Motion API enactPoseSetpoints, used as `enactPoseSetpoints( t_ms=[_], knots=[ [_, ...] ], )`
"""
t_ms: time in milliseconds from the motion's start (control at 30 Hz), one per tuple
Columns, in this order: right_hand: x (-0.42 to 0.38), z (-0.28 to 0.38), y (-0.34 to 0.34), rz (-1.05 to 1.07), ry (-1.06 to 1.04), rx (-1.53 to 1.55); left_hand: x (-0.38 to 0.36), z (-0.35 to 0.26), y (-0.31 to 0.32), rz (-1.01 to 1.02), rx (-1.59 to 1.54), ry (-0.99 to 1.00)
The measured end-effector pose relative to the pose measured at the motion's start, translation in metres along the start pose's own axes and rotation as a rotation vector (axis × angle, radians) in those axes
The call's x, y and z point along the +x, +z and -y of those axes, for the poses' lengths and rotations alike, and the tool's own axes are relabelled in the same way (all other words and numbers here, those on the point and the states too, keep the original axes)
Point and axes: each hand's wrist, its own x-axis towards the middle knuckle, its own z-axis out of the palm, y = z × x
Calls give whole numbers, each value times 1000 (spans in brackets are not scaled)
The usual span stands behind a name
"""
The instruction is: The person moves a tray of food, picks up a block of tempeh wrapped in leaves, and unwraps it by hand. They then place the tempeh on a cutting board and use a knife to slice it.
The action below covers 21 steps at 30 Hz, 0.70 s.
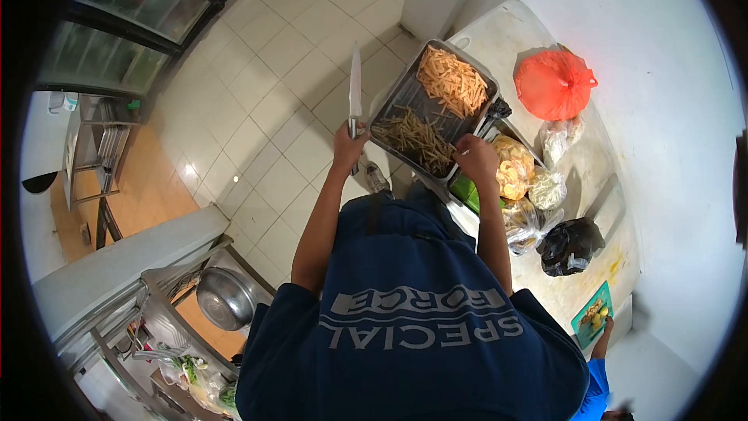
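Observation:
A long-bladed knife (355, 90) points away from me, its handle wrapped in my left hand (351, 146). Beside it, over the table's edge, lies a dark rectangular metal tray (401, 93). Pale orange cut strips (453, 82) are heaped in its far right part, and thinner brownish-green strips (413, 136) in the near part. At the tray's near right corner my right hand (478, 160) is closed, fingertips pinched together; a small pale bit shows at them, too small to name. Close to that hand is a clear bag of yellowish slices (514, 171).
On the white table (499, 31) stand a red plastic bag (555, 84), clear bags and a black bag (570, 245). A co-worker's hand (605, 326) is at a green cutting board (586, 316). A rack with a metal bowl (224, 298) stands behind left.

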Motion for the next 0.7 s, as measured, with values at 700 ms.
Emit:
enactPoseSetpoints(
  t_ms=[700],
  knots=[
    [11, 40, 1, 549, 133, 1643, -2, -51, -15, -143, 192, 44]
  ],
)
